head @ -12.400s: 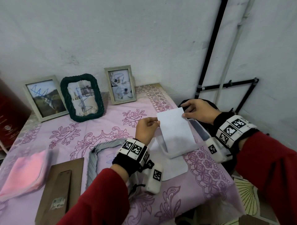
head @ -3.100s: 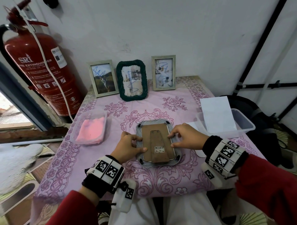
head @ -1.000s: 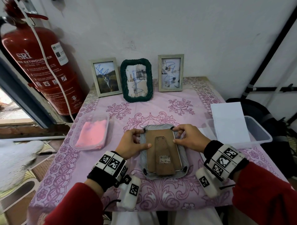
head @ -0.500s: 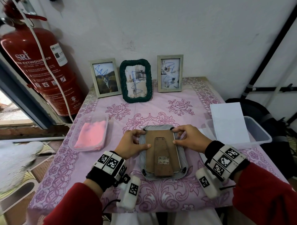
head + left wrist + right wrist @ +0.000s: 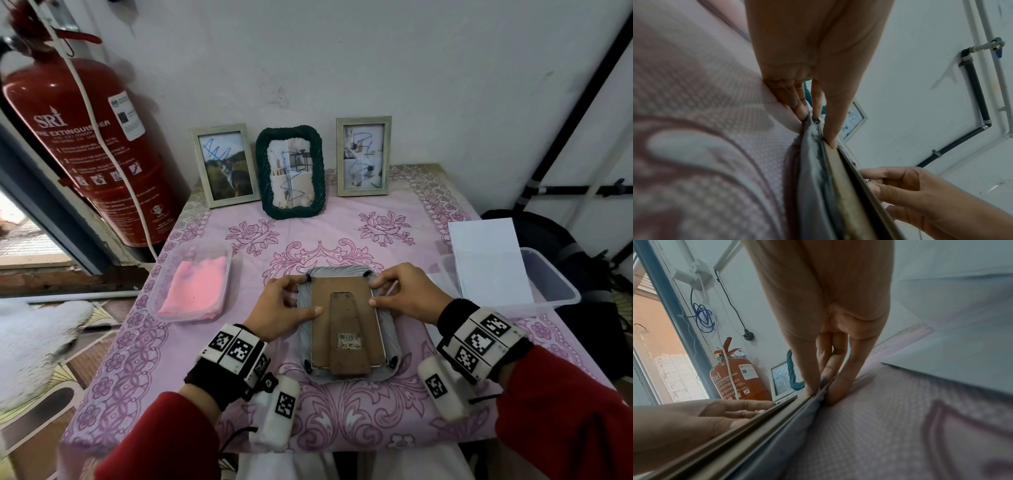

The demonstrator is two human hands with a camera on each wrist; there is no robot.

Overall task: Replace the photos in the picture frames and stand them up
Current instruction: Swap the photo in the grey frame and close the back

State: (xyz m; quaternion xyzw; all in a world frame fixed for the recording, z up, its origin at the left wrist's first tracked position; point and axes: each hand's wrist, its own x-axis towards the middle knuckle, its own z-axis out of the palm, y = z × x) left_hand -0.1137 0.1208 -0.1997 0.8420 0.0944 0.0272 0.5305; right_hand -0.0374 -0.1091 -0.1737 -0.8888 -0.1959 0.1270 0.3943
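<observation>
A grey rope-edged picture frame point(image 5: 391, 339) lies face down in the middle of the table, its brown backing board point(image 5: 322, 329) and folded stand point(image 5: 347, 335) facing up. My left hand point(image 5: 310, 294) grips the top left corner, thumb on the board and fingers curled at the frame's outer edge. My right hand point(image 5: 375, 292) grips the top right corner the same way. In the left wrist view the left hand point(image 5: 818, 123) pinches the frame point(image 5: 812, 178). The right wrist view has the right hand point(image 5: 824, 386) pinching the frame point(image 5: 777, 426). The photo inside is hidden.
Three frames stand along the wall: a pale one point(image 5: 226, 164), a green rope one point(image 5: 290, 171) and another pale one point(image 5: 363, 156). A clear tub with pink cloth point(image 5: 197, 287) sits left. White sheets point(image 5: 486, 260) lean in a clear box point(image 5: 555, 287) at right. A fire extinguisher point(image 5: 85, 147) stands left.
Since three seconds ago both hands have slid from the frame's sides up to its top corners. Over the last second they have barely moved. The frame still lies flat.
</observation>
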